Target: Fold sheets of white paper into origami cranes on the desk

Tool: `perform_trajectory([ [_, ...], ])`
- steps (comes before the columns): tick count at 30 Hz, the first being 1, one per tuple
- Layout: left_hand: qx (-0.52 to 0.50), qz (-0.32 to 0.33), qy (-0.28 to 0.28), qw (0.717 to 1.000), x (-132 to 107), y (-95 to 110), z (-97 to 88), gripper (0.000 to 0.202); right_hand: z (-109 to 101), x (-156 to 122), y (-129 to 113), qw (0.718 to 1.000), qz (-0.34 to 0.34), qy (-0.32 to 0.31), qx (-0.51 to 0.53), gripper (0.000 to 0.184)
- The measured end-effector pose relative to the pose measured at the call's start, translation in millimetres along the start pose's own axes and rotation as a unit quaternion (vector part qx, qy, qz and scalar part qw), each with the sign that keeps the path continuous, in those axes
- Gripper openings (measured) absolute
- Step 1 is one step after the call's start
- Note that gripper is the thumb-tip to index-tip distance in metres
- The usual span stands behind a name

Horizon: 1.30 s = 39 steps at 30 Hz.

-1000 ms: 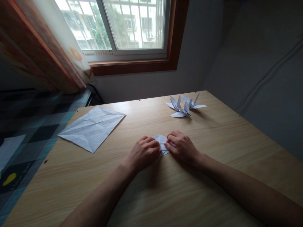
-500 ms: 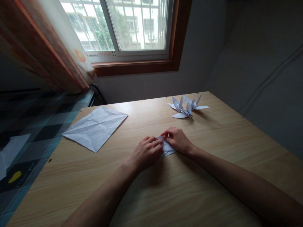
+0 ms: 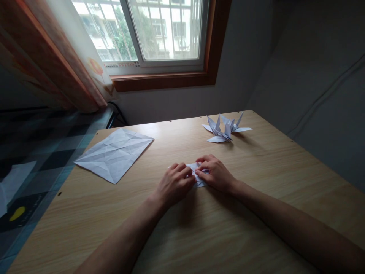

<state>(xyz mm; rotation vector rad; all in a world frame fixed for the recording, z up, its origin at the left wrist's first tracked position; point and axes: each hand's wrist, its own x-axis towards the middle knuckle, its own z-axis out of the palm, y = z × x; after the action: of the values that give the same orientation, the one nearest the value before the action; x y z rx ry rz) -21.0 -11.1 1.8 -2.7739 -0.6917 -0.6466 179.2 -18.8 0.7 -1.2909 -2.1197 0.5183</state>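
A small folded white paper piece (image 3: 196, 174) lies on the wooden table (image 3: 256, 213), mostly hidden under my two hands. My left hand (image 3: 174, 184) has curled fingers pressing down on its left side. From the right, my right hand (image 3: 215, 174) pinches its edge with bent fingers. Both hands touch each other over the paper.
A creased, unfolded white paper square (image 3: 114, 153) lies at the table's left. Two finished paper cranes (image 3: 225, 128) stand at the back right. A window (image 3: 159, 30) and a curtain (image 3: 59, 57) are behind; a checked cloth (image 3: 37, 160) lies left of the table.
My right hand slid slightly toward me and left along the folded paper, closing against my left hand. The left hand barely moved.
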Motion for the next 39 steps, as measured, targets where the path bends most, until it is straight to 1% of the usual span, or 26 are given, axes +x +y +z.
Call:
perform_trajectory([
  [4, -0.012, -0.011, -0.008, 1.000, 1, 1, -0.8, 0.018, -5, 11, -2, 0.997, 0.062, -0.025, 0.032, 0.013],
  [7, -0.021, -0.022, -0.014, 0.999, 1, 1, -0.4, 0.019, -8, 17, -1, 0.993, 0.103, -0.040, 0.027, 0.014],
  [9, -0.022, -0.022, -0.013, 0.999, 2, 1, -0.1, 0.019, -9, 19, 0, 0.991, 0.125, -0.052, 0.007, 0.022],
  [11, -0.023, -0.023, -0.007, 0.999, 2, 1, 0.1, 0.019, -10, 22, 2, 0.989, 0.130, -0.070, -0.014, 0.030],
  [15, -0.025, -0.027, -0.010, 0.999, 1, 1, 0.5, 0.019, -13, 28, 7, 0.984, 0.135, -0.116, -0.018, 0.034],
  [17, -0.025, -0.029, -0.017, 0.999, 0, 1, 1.3, 0.019, -16, 32, 9, 0.980, 0.149, -0.133, -0.001, 0.033],
  [19, -0.024, -0.034, -0.019, 0.999, 0, 1, 2.2, 0.020, -18, 33, 10, 0.977, 0.161, -0.138, 0.013, 0.028],
  [21, -0.021, -0.036, -0.017, 0.999, -1, 1, 2.8, 0.021, -19, 33, 10, 0.976, 0.163, -0.139, 0.028, 0.020],
  [27, -0.005, -0.036, 0.001, 0.999, 0, 1, 1.6, 0.021, -19, 25, 4, 0.978, 0.134, -0.130, 0.088, 0.009],
  [31, 0.003, -0.033, 0.020, 0.999, 1, 2, -0.1, 0.022, -15, 22, 0, 0.985, 0.117, -0.099, 0.082, 0.014],
  [34, 0.010, -0.035, 0.036, 0.999, 2, 3, -0.8, 0.022, -13, 19, 1, 0.984, 0.128, -0.077, 0.096, 0.019],
  [36, 0.013, -0.038, 0.038, 0.998, 2, 3, -0.2, 0.021, -12, 16, 0, 0.987, 0.120, -0.061, 0.089, 0.018],
  [39, 0.016, -0.042, 0.034, 0.998, 1, 3, 1.9, 0.020, -13, 14, -5, 0.993, 0.091, -0.038, 0.063, 0.014],
])
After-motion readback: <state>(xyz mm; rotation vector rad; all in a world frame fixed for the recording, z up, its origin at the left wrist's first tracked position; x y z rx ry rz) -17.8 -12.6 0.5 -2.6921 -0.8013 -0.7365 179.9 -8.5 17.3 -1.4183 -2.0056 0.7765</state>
